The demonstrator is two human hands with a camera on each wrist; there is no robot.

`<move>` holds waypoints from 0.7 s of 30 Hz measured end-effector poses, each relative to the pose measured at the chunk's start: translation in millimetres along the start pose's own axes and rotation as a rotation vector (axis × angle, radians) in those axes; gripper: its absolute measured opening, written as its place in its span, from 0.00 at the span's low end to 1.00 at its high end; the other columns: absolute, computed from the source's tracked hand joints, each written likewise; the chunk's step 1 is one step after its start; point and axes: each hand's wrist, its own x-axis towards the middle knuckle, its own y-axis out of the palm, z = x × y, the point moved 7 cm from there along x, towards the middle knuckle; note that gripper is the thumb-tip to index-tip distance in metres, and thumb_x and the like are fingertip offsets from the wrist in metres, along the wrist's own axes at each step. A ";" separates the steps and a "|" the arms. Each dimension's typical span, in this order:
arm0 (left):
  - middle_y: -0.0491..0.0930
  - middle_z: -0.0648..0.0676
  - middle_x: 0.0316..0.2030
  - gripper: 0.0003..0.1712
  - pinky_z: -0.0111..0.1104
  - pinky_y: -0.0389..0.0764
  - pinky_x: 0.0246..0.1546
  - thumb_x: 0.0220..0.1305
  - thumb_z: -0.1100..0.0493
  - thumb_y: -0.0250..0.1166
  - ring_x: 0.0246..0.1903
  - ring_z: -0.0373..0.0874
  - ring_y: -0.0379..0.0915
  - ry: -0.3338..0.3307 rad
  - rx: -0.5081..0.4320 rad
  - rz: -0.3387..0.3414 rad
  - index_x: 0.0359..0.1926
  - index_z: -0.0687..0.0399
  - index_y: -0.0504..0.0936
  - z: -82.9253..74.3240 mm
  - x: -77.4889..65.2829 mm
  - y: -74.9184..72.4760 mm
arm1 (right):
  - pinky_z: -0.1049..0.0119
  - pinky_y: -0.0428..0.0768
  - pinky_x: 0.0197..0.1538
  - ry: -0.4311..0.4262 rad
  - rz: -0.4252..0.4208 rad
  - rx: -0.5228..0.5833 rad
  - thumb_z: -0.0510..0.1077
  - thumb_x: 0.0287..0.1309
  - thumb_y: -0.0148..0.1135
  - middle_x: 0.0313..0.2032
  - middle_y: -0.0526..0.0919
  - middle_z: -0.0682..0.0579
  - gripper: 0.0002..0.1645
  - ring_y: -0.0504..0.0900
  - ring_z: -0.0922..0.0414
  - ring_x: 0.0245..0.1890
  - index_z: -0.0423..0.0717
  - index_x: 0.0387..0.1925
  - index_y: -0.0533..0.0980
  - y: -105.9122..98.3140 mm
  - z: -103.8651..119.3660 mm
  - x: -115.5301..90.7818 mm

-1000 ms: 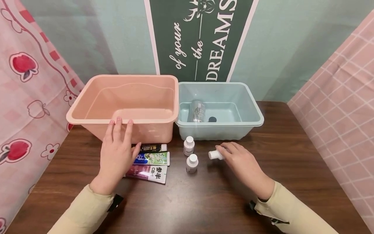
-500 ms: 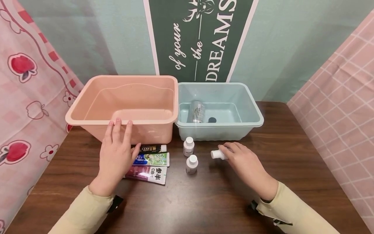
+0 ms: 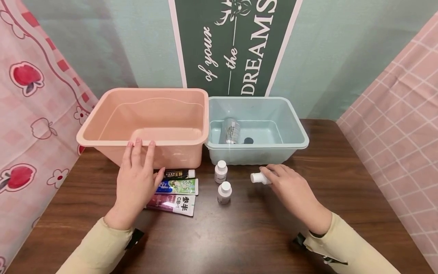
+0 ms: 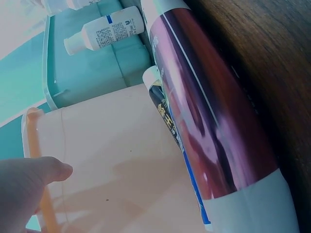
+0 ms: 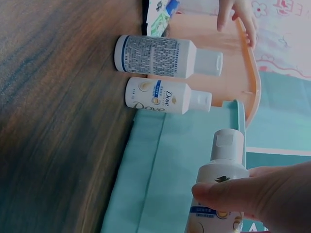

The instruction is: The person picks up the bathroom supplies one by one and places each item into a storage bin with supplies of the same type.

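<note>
My right hand (image 3: pixel 291 190) grips a small white Dove bottle (image 5: pixel 226 170), with the thumb pressed along its side in the right wrist view. The bottle is tipped sideways, its cap pointing left in the head view. Two similar white bottles, a rear one (image 3: pixel 221 172) and a front one (image 3: pixel 224 193), stand upright to its left. My left hand (image 3: pixel 137 182) rests with straight fingers at the front rim of the pink tub (image 3: pixel 178 154). Partly under that hand lie three toothpaste tubes: black (image 3: pixel 178 174), blue-green (image 3: pixel 179 186) and dark pink (image 3: pixel 171 203).
A light blue tub (image 3: pixel 256 155) adjoins the pink one at the back. Inside it, a silver can-like container (image 3: pixel 230 131) lies on its side beside a dark round spot. Patterned cloths hang behind and at both sides of the wooden table (image 3: pixel 226 239).
The right hand has shifted a little to the right and slightly farther back with the bottle, away from the two standing bottles. My left hand stays in place at the pink tub.
</note>
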 end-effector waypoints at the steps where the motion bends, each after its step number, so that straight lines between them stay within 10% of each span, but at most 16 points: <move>1: 0.57 0.75 0.61 0.42 0.57 0.63 0.56 0.52 0.50 0.64 0.62 0.71 0.50 0.001 0.000 0.000 0.65 0.65 0.62 -0.2 0.1 -0.2 | 0.53 0.78 0.38 0.001 -0.002 0.002 0.28 0.32 0.71 0.41 0.79 0.46 0.32 0.78 0.47 0.40 0.43 0.47 0.77 -0.9 -0.5 0.1; 21: 0.60 0.76 0.58 0.43 0.53 0.59 0.61 0.47 0.53 0.68 0.59 0.73 0.54 0.030 0.019 -0.029 0.63 0.67 0.65 -2.2 3.0 -3.8 | 0.52 0.77 0.37 0.042 -0.019 0.036 0.30 0.34 0.73 0.42 0.79 0.46 0.32 0.78 0.47 0.39 0.44 0.48 0.78 -25.4 -10.8 8.5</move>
